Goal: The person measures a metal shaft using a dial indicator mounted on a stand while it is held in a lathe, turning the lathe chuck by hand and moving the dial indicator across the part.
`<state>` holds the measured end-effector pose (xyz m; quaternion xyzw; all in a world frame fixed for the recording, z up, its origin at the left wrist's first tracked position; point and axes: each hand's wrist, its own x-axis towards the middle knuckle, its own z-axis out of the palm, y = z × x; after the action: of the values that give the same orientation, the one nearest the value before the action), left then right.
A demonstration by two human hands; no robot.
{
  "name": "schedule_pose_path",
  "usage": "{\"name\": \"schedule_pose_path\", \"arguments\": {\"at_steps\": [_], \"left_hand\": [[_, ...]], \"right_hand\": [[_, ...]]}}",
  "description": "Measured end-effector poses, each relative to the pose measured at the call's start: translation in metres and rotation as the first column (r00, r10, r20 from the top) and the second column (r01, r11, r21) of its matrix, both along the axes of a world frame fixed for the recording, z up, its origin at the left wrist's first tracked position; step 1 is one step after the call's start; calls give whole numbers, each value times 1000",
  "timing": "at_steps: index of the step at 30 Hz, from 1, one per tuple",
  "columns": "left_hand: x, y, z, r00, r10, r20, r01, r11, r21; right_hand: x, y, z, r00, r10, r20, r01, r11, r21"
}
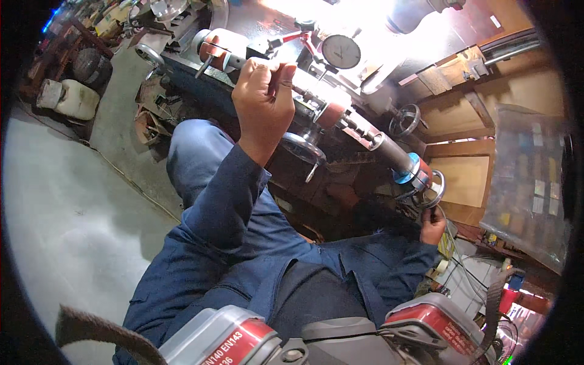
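My left hand (264,103) is raised in front of the machine, its fingers curled together with the thumb up. It overlaps the slim shaft (311,97) along the machine; what the fingers hold, if anything, is hidden. Beyond it a round dial gauge (340,52) stands on a red jointed arm (298,38), its stem pointing down at the shaft. At the right end of the machine, my right hand (433,226) has its fingers closed at the lower rim of a small metal handwheel (433,190), next to a blue collar (409,170).
A handwheel with a crank (303,149) juts toward my knees. Another handwheel (406,120) sits behind the shaft, and a third (149,56) at the left end. A bright lamp (407,15) hangs at the back. A whitish jug (68,100) stands on the floor at left.
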<state>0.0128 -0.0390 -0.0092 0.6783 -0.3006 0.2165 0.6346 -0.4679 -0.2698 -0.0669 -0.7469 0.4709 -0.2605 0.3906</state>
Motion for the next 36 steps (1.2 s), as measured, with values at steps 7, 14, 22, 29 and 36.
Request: {"name": "schedule_pose_path", "arguments": {"at_steps": [7,14,22,29,36], "left_hand": [[1,-2,-3,999,-41,34,39,999,34],[-2,-1,-2,997,-76,-20,77,994,76],[-7,-4,-2,945,-249,-213,275,956,100],[-14,-6,-7,931,-319,-179,351,916,193],[-16,-7,-4,956,-279,-88,292,894,338]], "right_hand": [[27,-7,18,931,-73,358,78,997,3],[56,-42,22,942,-61,329,68,998,-10],[60,-78,2,963,-39,266,24,998,56],[101,-32,57,969,222,108,-231,969,89],[101,-32,54,975,141,171,-165,977,135]]}}
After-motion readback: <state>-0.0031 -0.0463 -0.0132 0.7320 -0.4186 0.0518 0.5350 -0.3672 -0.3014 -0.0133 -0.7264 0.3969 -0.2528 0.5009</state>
